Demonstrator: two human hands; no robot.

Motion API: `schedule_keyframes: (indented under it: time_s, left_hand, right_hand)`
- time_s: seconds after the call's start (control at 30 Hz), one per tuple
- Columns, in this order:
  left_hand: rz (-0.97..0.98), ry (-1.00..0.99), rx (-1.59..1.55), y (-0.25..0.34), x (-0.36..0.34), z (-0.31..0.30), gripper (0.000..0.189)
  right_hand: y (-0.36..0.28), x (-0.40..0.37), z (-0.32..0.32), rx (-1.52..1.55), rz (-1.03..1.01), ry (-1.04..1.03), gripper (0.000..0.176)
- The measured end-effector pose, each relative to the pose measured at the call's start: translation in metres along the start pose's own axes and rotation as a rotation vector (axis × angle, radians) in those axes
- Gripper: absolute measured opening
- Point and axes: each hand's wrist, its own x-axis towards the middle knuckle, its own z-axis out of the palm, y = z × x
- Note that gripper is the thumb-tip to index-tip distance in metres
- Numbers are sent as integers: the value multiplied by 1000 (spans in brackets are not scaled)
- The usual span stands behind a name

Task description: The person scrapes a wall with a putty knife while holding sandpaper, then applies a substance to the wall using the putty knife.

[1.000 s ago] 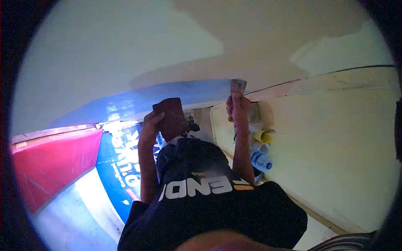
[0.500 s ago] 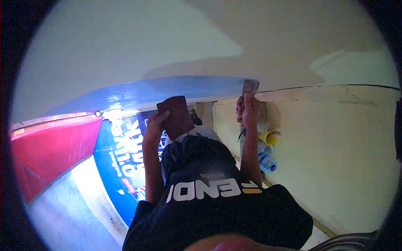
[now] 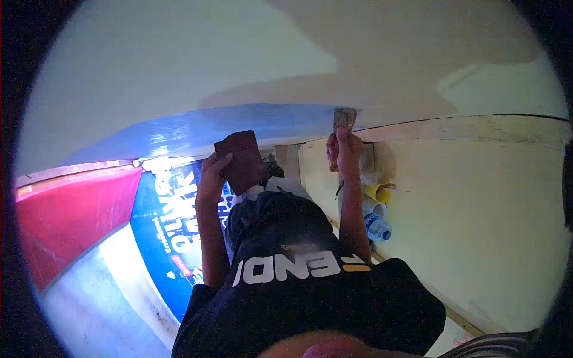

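My left hand (image 3: 213,173) grips a dark red-brown rectangular sheet (image 3: 243,162) by its left edge, thumb across its face. My right hand (image 3: 344,150) is wrapped round a worn, flat, wide-ended tool that looks like a scraper (image 3: 345,116), its broad end pointing up. That end overlaps the right end of a bluish band (image 3: 239,116) along the lower part of the pale wall (image 3: 179,59). Whether it presses on the surface cannot be made out. Fingers hide most of the handle.
Below my right hand, beside the forearm, are a yellow cup-like container (image 3: 378,193), a white cup (image 3: 376,207) and a plastic bottle (image 3: 378,228). A cream panel (image 3: 465,209) fills the right. On the left are a red panel (image 3: 77,209) and a lit blue printed banner (image 3: 161,232).
My right hand has moved slightly left and up with the scraper. My left hand and the red-brown sheet have also shifted a little left and up. The whole view has moved slightly too.
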Motion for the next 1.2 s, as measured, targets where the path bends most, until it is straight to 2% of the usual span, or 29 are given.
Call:
schedule_keyframes:
  time_s: [0.13, 0.23, 0.33, 0.43, 0.53, 0.63, 0.7, 0.8, 0.93, 1.0, 1.07, 1.2]
  left_hand:
    - [3, -17, 50, 3, -2, 2, 37]
    - [2, -18, 57, -3, -2, 0, 38]
    - [2, -14, 52, -3, -3, -2, 38]
    - [-7, -1, 50, -5, -1, -5, 39]
    - [4, -3, 35, -5, -2, -8, 39]
    - [31, -9, 14, -2, -1, -11, 41]
    - [37, -23, -21, -9, 5, -18, 42]
    - [30, -26, -4, -6, 7, -19, 42]
    - [6, -67, 27, 2, 7, -8, 40]
    - [24, -77, 68, 7, 7, 0, 39]
    - [8, -55, 88, 5, 12, 0, 39]
    - [11, -101, 137, 12, 7, 6, 39]
  right_hand:
    - [-9, -6, 8, 35, 24, 19, 45]
    - [-16, -5, 13, 72, -47, -96, 43]
    - [-9, -3, 12, 127, -74, -113, 41]
    - [8, -2, 9, 252, -7, -7, 38]
    - [10, -5, 0, 227, -43, 64, 36]
    - [13, -7, -10, 259, -146, -34, 33]
    - [8, -16, -10, 202, -206, -36, 37]
    - [3, -30, 4, 50, -340, 24, 58]
    - [-12, -46, 28, 94, -322, 4, 76]
    - [5, -37, 32, -195, -490, 81, 77]
    - [17, -37, 37, -300, -492, 129, 75]
    - [13, -35, 54, -543, -687, 262, 68]
